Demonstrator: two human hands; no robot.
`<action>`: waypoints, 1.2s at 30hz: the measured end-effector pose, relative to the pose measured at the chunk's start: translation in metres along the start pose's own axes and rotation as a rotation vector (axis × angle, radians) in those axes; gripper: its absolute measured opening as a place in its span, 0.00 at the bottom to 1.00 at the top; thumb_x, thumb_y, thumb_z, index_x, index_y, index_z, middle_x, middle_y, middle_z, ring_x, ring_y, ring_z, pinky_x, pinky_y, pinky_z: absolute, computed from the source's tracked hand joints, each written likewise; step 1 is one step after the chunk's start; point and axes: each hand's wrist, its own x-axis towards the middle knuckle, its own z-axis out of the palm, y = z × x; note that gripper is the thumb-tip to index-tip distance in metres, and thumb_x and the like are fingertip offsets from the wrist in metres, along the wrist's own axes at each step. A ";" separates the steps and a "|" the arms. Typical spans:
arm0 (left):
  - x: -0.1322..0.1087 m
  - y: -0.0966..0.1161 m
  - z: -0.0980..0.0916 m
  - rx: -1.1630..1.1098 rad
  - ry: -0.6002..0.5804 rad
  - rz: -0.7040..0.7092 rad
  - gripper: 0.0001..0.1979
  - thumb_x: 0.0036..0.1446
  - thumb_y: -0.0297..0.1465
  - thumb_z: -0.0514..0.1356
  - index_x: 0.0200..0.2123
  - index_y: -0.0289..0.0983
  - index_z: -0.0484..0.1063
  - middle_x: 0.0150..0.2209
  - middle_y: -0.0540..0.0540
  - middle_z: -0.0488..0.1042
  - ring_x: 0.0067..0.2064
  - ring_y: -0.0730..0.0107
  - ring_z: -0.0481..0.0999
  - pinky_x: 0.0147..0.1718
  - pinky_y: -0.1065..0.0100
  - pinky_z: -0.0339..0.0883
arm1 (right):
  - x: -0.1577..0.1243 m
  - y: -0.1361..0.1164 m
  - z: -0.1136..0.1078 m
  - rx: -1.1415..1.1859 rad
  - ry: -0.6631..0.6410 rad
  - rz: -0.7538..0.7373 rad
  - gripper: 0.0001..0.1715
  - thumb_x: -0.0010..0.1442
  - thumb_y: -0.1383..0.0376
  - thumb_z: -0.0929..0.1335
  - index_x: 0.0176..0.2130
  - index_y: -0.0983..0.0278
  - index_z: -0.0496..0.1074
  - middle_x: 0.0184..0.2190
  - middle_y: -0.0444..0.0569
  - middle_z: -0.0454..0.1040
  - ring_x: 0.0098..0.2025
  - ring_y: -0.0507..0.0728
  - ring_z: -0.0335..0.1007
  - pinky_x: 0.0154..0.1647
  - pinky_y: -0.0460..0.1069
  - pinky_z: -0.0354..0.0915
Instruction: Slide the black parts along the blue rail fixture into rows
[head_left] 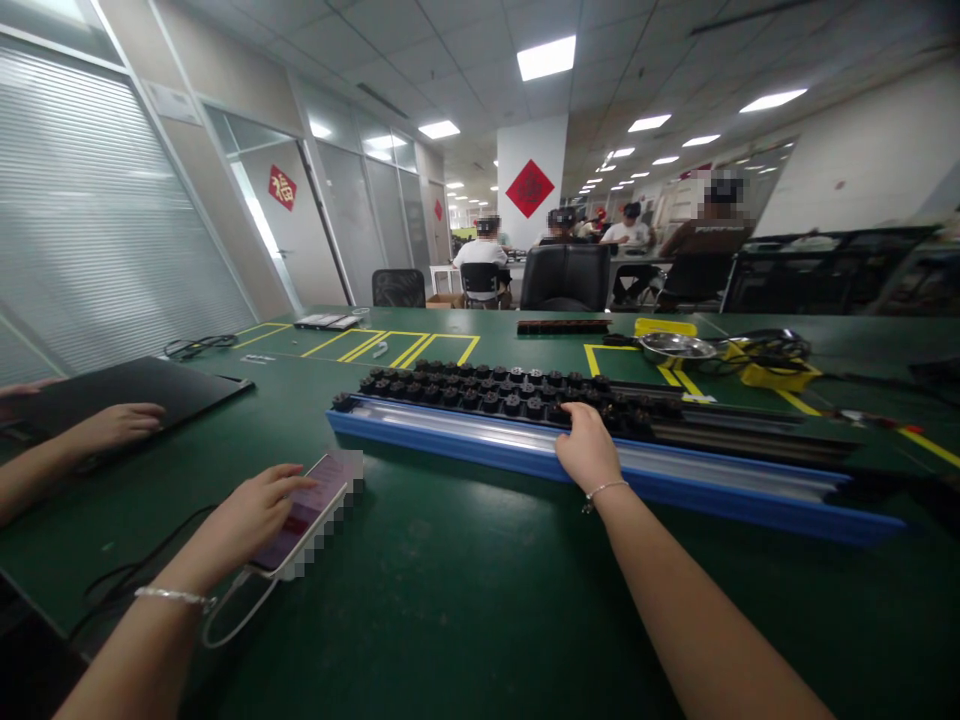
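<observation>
My left hand [259,510] lies over a phone [304,515] on the green table, fingers stretched out and a fingertip on its lit screen. A white cable [244,625] runs from the phone's lower end. My right hand [589,448] reaches over a long blue channel [457,455] with a shiny metal inside. Its fingers are closed at the rows of small black round parts [512,403] behind the channel. What sits between those fingers is hidden by the hand.
At the left, a co-worker's hand [116,428] rests on a black flat panel [202,385]. A metal bowl [679,346], cables and yellow holders [780,375] stand at the back right. Yellow tape [442,340] marks the table [450,600]. Several people sit beyond an office chair [566,275].
</observation>
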 end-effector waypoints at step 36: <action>0.164 -0.010 0.022 0.032 0.113 0.072 0.29 0.51 0.38 0.51 0.57 0.38 0.64 0.55 0.43 0.66 0.59 0.56 0.60 0.59 0.61 0.53 | -0.074 -0.098 0.045 -0.006 -0.184 -0.650 0.25 0.59 0.67 0.58 0.56 0.65 0.64 0.53 0.52 0.67 0.55 0.59 0.56 0.57 0.53 0.50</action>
